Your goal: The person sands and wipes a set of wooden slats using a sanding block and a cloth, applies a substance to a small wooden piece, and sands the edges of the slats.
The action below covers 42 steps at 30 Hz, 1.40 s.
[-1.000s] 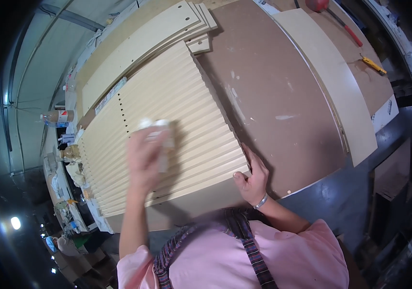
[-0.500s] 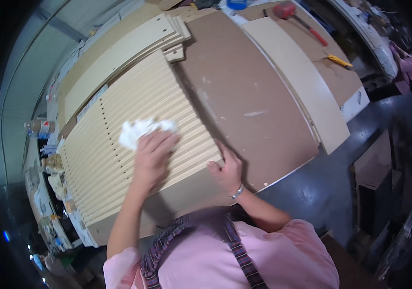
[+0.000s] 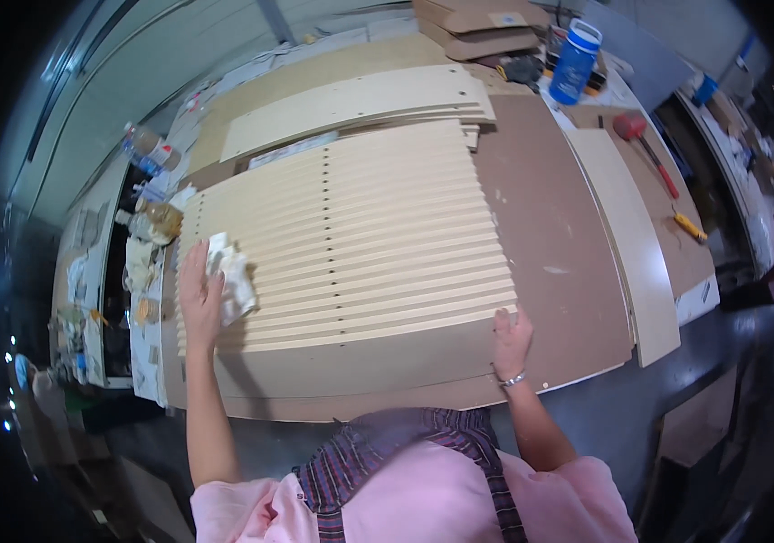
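Observation:
A broad set of pale wooden strips (image 3: 414, 235) lies in front of me, ridged like steps, with a row of dark holes across it. At its left end, my left hand (image 3: 199, 294) holds a crumpled white cloth (image 3: 237, 288) against the ridges, the cloth bunched beside the thumb. My right hand (image 3: 513, 342) grips the near right corner of the strips, fingers bent over the edge. A plain greyish front face (image 3: 360, 369) runs along the near side, between the two hands.
Flat pale boards (image 3: 360, 104) are stacked beyond the strips. On the right lie a long board (image 3: 626, 244), a red-headed mallet (image 3: 645, 149) and a yellow cutter (image 3: 690, 228). A blue bottle (image 3: 575, 63) stands at the far right; plastic bottles (image 3: 151, 149) sit on the left.
My left hand has carried the cloth leftward across the ridges, from near the middle to the left end. My right hand stays at the near right corner. The view has shifted.

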Tool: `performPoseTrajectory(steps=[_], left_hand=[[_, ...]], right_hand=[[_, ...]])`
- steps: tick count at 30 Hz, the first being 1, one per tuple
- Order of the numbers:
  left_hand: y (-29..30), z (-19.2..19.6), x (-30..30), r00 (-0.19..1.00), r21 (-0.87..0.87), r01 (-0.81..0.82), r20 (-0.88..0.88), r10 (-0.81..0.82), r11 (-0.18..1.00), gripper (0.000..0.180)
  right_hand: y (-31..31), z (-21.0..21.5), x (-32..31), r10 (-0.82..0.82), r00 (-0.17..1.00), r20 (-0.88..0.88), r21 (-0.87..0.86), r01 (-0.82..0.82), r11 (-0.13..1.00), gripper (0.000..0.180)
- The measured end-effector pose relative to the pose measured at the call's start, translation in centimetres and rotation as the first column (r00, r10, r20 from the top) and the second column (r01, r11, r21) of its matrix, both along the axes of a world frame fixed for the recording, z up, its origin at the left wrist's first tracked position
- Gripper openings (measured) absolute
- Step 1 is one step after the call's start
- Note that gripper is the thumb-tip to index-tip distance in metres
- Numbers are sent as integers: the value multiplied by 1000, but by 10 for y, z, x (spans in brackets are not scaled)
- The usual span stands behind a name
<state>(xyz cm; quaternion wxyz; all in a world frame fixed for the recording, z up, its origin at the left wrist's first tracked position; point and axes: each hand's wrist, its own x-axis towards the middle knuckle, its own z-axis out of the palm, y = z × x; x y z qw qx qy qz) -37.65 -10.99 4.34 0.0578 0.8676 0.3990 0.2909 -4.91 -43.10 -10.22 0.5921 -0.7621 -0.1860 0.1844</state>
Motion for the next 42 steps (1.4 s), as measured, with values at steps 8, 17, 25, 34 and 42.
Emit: performPoseTrajectory(steps=[8, 17, 25, 34, 42], left_hand=[[61, -63, -255, 781, -540, -343, 291, 552, 769, 50], [17, -128, -238, 535, -853, 415, 511, 673, 318, 72], [-17, -104, -176, 458, -884, 334, 456, 763, 327, 72], [43, -118, -197, 474, -705, 443, 708, 523, 554, 63], [121, -92, -156, 449, -651, 643, 747, 490, 404, 67]], right_hand=[[6, 38, 1, 31, 972, -233, 237, 26, 971, 50], [19, 48, 37, 141, 969, -202, -15, -148, 989, 35], [-6, 43, 66, 115, 963, -244, -77, -138, 987, 32], [94, 105, 132, 394, 890, -228, -222, -442, 869, 71], [253, 70, 183, 300, 915, -270, -253, -368, 895, 85]])
